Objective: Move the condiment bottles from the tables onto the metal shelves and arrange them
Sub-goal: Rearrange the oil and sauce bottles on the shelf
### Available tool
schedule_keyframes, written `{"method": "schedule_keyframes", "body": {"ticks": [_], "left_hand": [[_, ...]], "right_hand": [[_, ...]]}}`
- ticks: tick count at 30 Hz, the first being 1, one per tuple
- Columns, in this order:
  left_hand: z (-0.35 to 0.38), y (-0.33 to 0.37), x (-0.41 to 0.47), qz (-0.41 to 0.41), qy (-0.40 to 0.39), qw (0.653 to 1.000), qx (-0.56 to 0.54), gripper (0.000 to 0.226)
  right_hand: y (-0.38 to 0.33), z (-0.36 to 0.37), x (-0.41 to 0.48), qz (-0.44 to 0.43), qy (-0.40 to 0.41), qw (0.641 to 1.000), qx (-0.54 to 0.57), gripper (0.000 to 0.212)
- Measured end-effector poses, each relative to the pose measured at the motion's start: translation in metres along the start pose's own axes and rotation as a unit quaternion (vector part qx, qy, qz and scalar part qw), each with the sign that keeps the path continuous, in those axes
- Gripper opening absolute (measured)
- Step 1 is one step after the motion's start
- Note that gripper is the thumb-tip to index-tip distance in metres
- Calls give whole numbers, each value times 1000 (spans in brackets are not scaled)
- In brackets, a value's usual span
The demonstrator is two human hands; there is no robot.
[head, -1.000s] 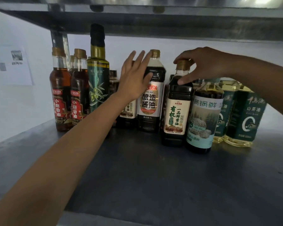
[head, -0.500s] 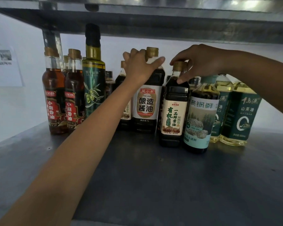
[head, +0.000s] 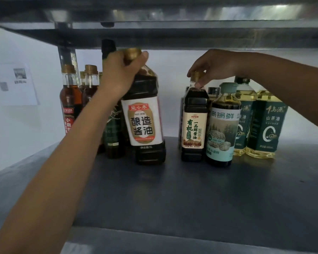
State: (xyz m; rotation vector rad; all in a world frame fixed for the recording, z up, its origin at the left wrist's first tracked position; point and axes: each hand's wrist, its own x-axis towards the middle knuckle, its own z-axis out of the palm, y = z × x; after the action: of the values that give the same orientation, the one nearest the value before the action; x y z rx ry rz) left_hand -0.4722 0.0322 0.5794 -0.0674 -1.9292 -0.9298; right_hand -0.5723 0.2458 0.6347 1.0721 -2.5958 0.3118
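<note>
left hand (head: 120,72) grips big bottle (head: 145,123) | right hand (head: 216,66) pinches small bottle (head: 194,125) cap | steel shelf (head: 173,198), white wall (head: 22,140)

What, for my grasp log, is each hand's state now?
Left hand: grips neck of large dark soy-sauce bottle.
Right hand: pinches gold cap of slim dark bottle.

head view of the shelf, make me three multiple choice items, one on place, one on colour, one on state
1. Where does the large soy sauce bottle stand relative to the small soy sauce bottle? A to its left B to its right C on top of it
2. The label on the rightmost yellow oil bottle is: A red B dark green C white
3. The left hand: A is out of view B hangs open C grips the large bottle's neck
Key: A, a gap parts them, with the large one on the left; B, dark green wraps the yellow oil; C, it is curled round the neck.
</note>
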Motion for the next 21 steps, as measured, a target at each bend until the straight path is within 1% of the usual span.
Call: {"method": "schedule_keyframes", "body": {"ticks": [4,8,12,15,21], "left_hand": [[-24,2,-8,-1,-15,1000,18,37],[-34,-2,-7,-16,-14,1000,14,33],[-32,-5,-5,-5,-3,1000,16,41],[-31,-6,-4,-7,1,1000,16,45],[-31,-6,-4,-7,3,1000,2,43]], "right_hand": [[-7,4,7,6,4,998,66,37],[-22,15,25,2,5,994,108,37],[-29,25,42,5,1,992,125,36],[-28,36,53,13,18,989,147,37],[-35,50,80,12,23,987,161,38]]}}
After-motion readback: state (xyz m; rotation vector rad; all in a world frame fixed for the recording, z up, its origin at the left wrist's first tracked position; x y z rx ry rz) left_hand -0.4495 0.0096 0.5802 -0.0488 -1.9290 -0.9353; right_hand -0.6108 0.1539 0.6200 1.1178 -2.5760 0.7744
